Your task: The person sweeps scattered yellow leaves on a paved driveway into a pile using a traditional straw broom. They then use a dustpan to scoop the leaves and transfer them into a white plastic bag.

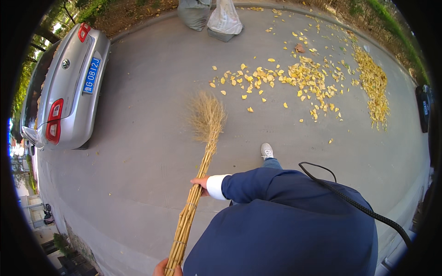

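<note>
right hand closed round broom mid-shaft; left hand grips its near end, partly cut off. bristle head beyond right hand, leaves further out. judged light, stiff bundled canes, springy tip; hold shaft.

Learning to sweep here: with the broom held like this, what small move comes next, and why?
Probably swing the broom head right, toward the yellow leaves. Both hands, the right hand and left hand, hold the bamboo handle, and the bristles rest on bare pavement left of the leaves.

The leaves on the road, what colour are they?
Yellow; the leaves show best in the head view.
</note>
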Demonstrator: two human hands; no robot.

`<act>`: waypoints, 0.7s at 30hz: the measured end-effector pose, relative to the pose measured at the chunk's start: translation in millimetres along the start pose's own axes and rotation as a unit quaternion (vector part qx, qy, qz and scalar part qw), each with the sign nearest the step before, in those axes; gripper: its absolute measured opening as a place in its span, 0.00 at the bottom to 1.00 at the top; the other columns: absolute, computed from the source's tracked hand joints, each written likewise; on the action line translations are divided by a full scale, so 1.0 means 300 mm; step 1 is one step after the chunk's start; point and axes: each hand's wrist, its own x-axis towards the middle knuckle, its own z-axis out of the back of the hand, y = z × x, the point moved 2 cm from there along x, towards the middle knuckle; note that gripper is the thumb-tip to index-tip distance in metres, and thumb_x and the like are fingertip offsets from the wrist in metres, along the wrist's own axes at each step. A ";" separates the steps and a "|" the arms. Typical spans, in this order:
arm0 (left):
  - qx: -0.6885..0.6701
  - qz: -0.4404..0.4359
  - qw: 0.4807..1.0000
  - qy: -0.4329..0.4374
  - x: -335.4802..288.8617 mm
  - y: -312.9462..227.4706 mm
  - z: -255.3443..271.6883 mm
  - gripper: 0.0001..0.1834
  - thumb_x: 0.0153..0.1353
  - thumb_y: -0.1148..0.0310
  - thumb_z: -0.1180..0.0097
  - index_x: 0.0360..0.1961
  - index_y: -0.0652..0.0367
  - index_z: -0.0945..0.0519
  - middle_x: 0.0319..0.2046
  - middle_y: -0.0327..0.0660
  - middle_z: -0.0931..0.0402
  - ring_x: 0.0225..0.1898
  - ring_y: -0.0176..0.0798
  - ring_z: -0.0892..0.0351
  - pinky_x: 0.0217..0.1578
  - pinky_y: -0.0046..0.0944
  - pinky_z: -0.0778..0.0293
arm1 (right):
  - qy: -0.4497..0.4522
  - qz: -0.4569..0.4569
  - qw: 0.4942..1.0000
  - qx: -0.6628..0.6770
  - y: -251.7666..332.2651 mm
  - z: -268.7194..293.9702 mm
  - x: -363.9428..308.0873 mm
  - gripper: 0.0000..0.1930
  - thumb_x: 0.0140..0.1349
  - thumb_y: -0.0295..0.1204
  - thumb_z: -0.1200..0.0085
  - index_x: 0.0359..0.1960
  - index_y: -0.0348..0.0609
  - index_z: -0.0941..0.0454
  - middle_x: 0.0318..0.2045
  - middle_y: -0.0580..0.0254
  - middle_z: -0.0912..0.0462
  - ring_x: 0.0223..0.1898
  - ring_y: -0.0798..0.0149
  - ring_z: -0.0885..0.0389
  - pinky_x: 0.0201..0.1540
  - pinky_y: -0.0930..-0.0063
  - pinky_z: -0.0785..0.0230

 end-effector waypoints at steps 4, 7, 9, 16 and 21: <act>-0.111 -0.159 0.979 0.056 0.288 -0.345 -0.334 0.18 0.42 0.68 0.31 0.38 0.60 0.16 0.30 0.47 0.17 0.31 0.44 0.16 0.36 0.40 0.22 | -0.159 0.138 0.973 0.091 0.413 0.576 -0.172 0.14 0.59 0.38 0.42 0.37 0.41 0.26 0.31 0.57 0.17 0.33 0.57 0.15 0.39 0.55 0.19; -0.188 -0.192 0.956 0.120 0.412 -0.702 -0.643 0.18 0.44 0.68 0.32 0.39 0.60 0.16 0.28 0.45 0.17 0.29 0.42 0.16 0.34 0.39 0.22 | -0.220 0.178 0.953 0.111 0.770 1.019 -0.362 0.12 0.59 0.38 0.47 0.35 0.42 0.27 0.28 0.56 0.19 0.30 0.54 0.17 0.38 0.53 0.20; -0.222 -0.216 0.942 0.128 0.424 -0.868 -0.732 0.18 0.45 0.68 0.32 0.39 0.59 0.16 0.30 0.45 0.16 0.31 0.42 0.16 0.35 0.39 0.22 | -0.286 0.211 0.928 0.115 0.959 1.210 -0.505 0.11 0.59 0.37 0.47 0.35 0.43 0.28 0.27 0.56 0.19 0.29 0.53 0.18 0.37 0.52 0.21; -0.169 -0.323 0.931 -0.033 0.406 -0.896 -0.545 0.20 0.40 0.73 0.32 0.39 0.62 0.18 0.37 0.50 0.18 0.35 0.48 0.17 0.40 0.42 0.22 | -0.063 0.307 0.910 0.272 1.055 0.912 -0.774 0.07 0.63 0.29 0.46 0.35 0.40 0.29 0.30 0.57 0.21 0.37 0.55 0.19 0.44 0.55 0.22; -0.124 -0.231 0.957 -0.121 0.235 -0.818 -0.104 0.16 0.49 0.77 0.36 0.41 0.68 0.19 0.34 0.50 0.19 0.35 0.45 0.20 0.39 0.41 0.23 | 0.085 0.142 0.971 0.170 0.988 0.419 -0.810 0.09 0.65 0.30 0.46 0.39 0.37 0.28 0.37 0.55 0.20 0.43 0.56 0.19 0.51 0.64 0.25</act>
